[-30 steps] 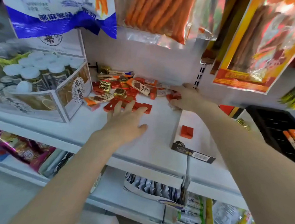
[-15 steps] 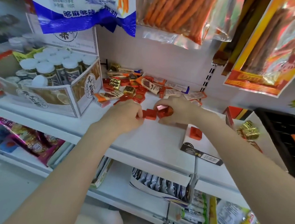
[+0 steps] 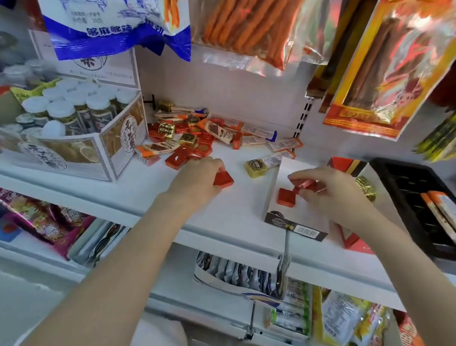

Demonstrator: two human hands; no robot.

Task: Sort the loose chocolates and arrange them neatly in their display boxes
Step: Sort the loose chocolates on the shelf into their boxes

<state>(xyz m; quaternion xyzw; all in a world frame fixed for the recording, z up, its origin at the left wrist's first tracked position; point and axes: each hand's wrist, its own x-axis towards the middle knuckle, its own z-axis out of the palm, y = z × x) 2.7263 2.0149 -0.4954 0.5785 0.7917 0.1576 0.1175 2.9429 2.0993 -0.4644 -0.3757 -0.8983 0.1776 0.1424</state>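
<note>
The left hand (image 3: pixel 200 181) rests on the white shelf (image 3: pixel 123 186), fingers curled over a red square chocolate (image 3: pixel 224 179) at its fingertips; how much of the piece lies under the hand cannot be told. The right hand (image 3: pixel 329 193) sits over the white display box (image 3: pixel 299 209), fingers pinching red chocolates (image 3: pixel 303 183); their count is hidden by the fingers. One red chocolate (image 3: pixel 286 197) lies flat inside the box, just beside that hand. The loose pile (image 3: pixel 194 137) of red, gold and orange wrapped pieces lies at the shelf's back. A gold-wrapped chocolate (image 3: pixel 256 167) sits alone between pile and box. The black tray (image 3: pixel 406 193) at right is cut off by the frame edge. Hanging snack bags (image 3: pixel 238 17) are blurred; print unreadable.
</note>
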